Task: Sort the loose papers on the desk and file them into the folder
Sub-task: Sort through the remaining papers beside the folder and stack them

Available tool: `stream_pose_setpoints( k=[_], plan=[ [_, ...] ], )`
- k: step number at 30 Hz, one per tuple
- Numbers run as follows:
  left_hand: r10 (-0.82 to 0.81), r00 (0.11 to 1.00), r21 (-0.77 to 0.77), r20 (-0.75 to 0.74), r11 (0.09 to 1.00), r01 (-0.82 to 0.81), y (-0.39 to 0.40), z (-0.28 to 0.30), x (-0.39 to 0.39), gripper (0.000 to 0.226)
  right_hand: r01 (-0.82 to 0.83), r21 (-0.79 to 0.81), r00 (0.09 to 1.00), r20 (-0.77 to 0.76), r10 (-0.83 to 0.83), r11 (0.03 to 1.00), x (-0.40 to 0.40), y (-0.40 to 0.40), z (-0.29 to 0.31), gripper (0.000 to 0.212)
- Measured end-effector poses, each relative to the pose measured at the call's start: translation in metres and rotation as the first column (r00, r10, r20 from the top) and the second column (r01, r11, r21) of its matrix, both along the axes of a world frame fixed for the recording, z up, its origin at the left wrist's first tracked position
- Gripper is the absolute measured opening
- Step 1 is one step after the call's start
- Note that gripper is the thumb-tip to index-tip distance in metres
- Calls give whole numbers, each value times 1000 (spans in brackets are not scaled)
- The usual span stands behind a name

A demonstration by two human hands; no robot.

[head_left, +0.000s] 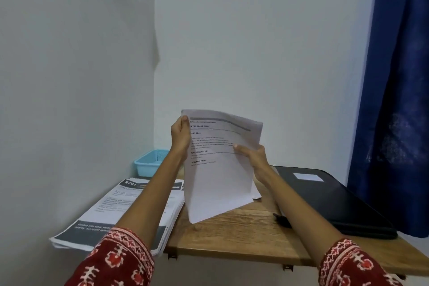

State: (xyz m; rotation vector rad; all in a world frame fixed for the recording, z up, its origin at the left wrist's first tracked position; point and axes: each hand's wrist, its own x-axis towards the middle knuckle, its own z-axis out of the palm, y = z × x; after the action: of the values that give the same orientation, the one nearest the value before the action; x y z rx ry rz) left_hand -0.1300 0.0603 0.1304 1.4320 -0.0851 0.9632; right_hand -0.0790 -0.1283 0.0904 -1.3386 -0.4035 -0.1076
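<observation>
Head view: two bare arms in red patterned sleeves (pixel 120 260) reach forward over a wooden desk (pixel 232 237) set in a white corner.
Held sheets: a small sheaf of printed papers (pixel 218 169) is raised upright above the desk, tilted slightly, its lower corner hanging just over the wood, not resting on it.
Left hand (pixel 180 137): grips the sheaf's upper left edge, thumb on the printed face, fingers curled behind.
Right hand (pixel 251 158): pinches the sheaf's right edge at mid-height, thumb across the front, fingers behind.
Loose stack: a thick pile of printed sheets (pixel 109 213) lies flat on the left of the desk, overhanging the front edge, partly under the left forearm.
Folder: a black folder (pixel 329 199) with a white label lies closed and flat at the right end of the desk.
Pen: a dark pen (pixel 282 219) lies just beside the folder.
Basket: a light blue plastic basket (pixel 148 162) sits at the back left.
Curtain: blue fabric (pixel 394 100) hangs at the right.
</observation>
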Motion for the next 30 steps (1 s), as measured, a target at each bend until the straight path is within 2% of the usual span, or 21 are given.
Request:
stream_pose_setpoints(
  k=[2,5,8,10,11,13,15,17,19,22,23,26,28,30],
  plan=[
    [2,1000,13,-14,1000,-2,-2,3,-4,35,22,13,999,-23,-22,1000,-1,1,-1,25],
    [7,999,-20,37,1000,-6,-4,13,-11,33,27,-21,999,29,-27,999,-2,-1,12,42],
    [61,997,-137,37,989,-56,-3,22,-12,34,72,-56,983,173,-61,996,-4,-3,23,27],
    [127,992,-288,21,951,-116,-1,24,-13,35,224,-75,944,265,-197,972,1,-2,21,27],
    [156,988,-381,13,914,-140,2,23,-12,34,317,-78,922,258,-288,945,6,-3,17,35],
    [179,984,-553,-15,819,-157,11,18,-9,33,444,-99,891,152,-428,890,12,-5,5,63],
    [185,979,-653,-81,733,-192,18,6,-7,37,405,-84,913,-7,-407,911,14,-3,-11,99],
    [193,974,-716,-118,663,-218,22,-5,-7,37,372,-17,916,-154,-370,928,20,1,-28,118],
    [167,968,-741,-188,623,-251,19,-16,-7,38,308,24,917,-276,-289,951,19,5,-41,106],
    [151,920,-687,-360,624,-372,14,-33,-3,43,60,172,943,-333,0,983,13,7,-51,41],
    [163,907,-651,-388,648,-395,15,-40,0,43,-9,199,942,-326,74,980,14,6,-54,29],
    [207,880,-564,-428,699,-439,16,-59,7,41,-148,234,915,-337,223,961,17,2,-58,15],
    [149,919,-596,-364,721,-353,22,-70,13,40,-74,204,941,-311,137,976,22,-3,-55,17],
    [23,957,-555,-289,810,-187,34,-79,20,34,18,179,971,-238,25,984,32,-15,-48,28]
  ],
)
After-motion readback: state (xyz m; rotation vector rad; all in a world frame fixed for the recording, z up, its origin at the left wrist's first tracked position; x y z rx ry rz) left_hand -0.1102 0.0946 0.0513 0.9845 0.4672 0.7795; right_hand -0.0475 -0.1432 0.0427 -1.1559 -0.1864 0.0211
